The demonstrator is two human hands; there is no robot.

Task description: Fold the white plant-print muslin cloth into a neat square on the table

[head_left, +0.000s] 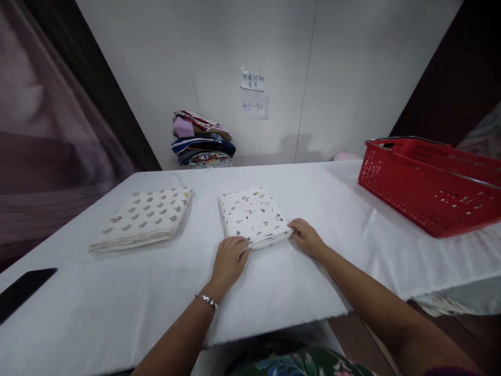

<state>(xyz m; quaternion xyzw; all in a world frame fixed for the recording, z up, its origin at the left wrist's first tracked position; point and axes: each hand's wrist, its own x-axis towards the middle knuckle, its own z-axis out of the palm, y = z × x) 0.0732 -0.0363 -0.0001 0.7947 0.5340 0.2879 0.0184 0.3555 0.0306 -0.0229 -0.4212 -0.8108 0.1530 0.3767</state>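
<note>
A folded white cloth (pixel 256 211) with small printed plant-like motifs lies flat in the middle of the table, its layers stacked along the near edge. My left hand (pixel 230 256) pinches the near left corner, thumb and fingers closed on the layers. At the near right corner, my right hand (pixel 307 236) grips the same cloth between thumb and fingers. To the left lies another folded cloth (pixel 146 216), cream with rows of grey prints and thicker in its folds; neither hand touches it.
A red plastic basket (pixel 426 183) with metal handles stands on the right of the white-covered table (pixel 156 297). A stack of folded fabrics (pixel 203 141) sits at the back by the wall. A flat black object (pixel 25 290) lies at the left edge. Paper signs (pixel 253 94) hang on the wall.
</note>
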